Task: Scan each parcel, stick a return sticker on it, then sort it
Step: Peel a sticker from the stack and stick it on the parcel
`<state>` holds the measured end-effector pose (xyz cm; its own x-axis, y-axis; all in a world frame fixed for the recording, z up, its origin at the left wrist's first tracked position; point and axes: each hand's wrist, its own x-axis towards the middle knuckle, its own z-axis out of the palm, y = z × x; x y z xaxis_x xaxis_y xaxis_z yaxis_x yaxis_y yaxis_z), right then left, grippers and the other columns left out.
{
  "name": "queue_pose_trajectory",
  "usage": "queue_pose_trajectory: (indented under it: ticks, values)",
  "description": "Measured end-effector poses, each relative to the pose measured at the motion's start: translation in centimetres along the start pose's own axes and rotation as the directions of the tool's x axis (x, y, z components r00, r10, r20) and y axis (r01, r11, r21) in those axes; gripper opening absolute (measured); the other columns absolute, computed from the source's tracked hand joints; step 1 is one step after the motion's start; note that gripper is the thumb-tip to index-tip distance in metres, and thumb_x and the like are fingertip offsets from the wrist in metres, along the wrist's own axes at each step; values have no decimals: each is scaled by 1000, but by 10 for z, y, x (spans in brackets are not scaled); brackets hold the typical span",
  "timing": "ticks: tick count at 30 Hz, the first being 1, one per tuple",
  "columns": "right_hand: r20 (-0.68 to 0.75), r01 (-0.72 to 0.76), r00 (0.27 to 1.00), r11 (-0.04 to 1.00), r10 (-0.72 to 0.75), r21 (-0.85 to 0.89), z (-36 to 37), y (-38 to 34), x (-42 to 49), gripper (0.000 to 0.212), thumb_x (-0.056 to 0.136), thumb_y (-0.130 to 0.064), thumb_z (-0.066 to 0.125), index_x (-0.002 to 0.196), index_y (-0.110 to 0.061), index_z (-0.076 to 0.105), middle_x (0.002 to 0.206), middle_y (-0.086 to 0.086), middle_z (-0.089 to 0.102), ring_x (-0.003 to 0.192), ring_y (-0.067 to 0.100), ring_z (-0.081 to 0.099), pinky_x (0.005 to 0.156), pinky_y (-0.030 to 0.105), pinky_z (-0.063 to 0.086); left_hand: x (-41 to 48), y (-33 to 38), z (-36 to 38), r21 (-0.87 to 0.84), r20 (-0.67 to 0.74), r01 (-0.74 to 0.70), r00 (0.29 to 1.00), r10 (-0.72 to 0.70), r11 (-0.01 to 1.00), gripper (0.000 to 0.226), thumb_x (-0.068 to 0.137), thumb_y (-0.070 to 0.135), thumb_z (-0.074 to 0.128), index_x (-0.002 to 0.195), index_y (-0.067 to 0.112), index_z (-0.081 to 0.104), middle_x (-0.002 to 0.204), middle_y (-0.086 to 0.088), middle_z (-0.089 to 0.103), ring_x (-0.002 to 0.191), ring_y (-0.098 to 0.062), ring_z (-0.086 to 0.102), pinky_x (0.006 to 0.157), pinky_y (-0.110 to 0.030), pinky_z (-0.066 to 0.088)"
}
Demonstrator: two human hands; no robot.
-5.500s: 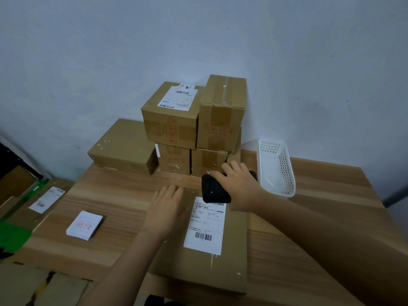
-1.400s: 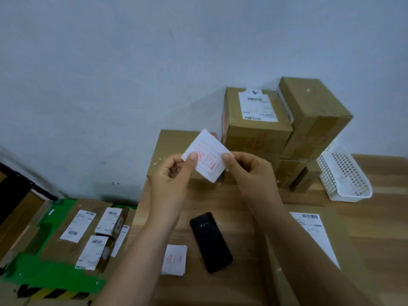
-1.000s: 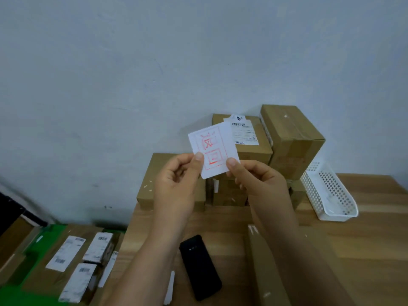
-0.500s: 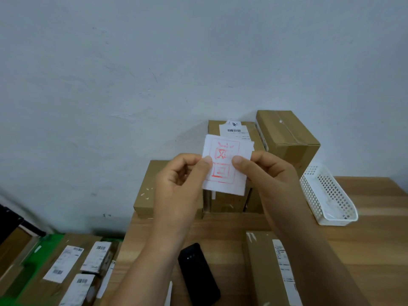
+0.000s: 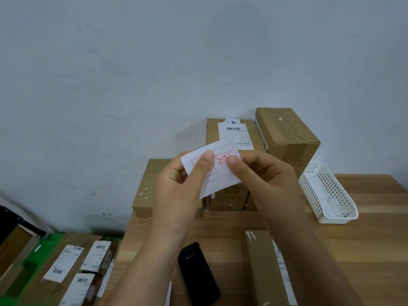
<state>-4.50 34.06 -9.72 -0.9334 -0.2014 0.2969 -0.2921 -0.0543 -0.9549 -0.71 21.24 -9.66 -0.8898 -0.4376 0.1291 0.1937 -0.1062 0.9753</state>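
I hold a white return sticker (image 5: 223,171) with red print up in front of me, above the table. My left hand (image 5: 181,186) pinches its left part with the thumb on the front. My right hand (image 5: 262,175) pinches its right edge. Below them a flat cardboard parcel (image 5: 262,268) with a white shipping label lies on the wooden table (image 5: 364,250), partly hidden by my right forearm. The black scanner (image 5: 198,274) lies on the table left of that parcel.
Stacked cardboard boxes (image 5: 287,133) stand against the wall, with a flat box (image 5: 145,191) to their left. A white perforated basket (image 5: 326,195) sits at the right. Labelled parcels (image 5: 72,268) lie on the floor at lower left.
The sticker has tilted from upright to slanting down left, and my left thumb has slid across its front. The view has shifted slightly.
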Motion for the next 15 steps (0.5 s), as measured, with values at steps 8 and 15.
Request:
queue_pose_trajectory:
  ticks: [8, 15]
  values:
    - [-5, -15, 1000, 1000, 15, -1, -6, -3, 2, 23, 78, -33, 66, 84, -12, 71, 85, 6, 73, 84, 24, 72, 76, 54, 58, -1, 1, -3, 112, 48, -45, 998, 40, 993, 26, 74, 43, 61, 90, 24, 71, 81, 12, 73, 80, 0, 69, 54, -10, 48]
    - [130, -21, 991, 995, 33, -95, -14, -3, -1, 17, 87, -18, 68, 70, -18, 70, 81, 4, 73, 83, 38, 67, 75, 60, 54, -2, 0, -3, 123, -4, -108, 994, 110, 987, 19, 79, 37, 64, 82, 20, 70, 70, 9, 70, 66, -1, 66, 48, -10, 45]
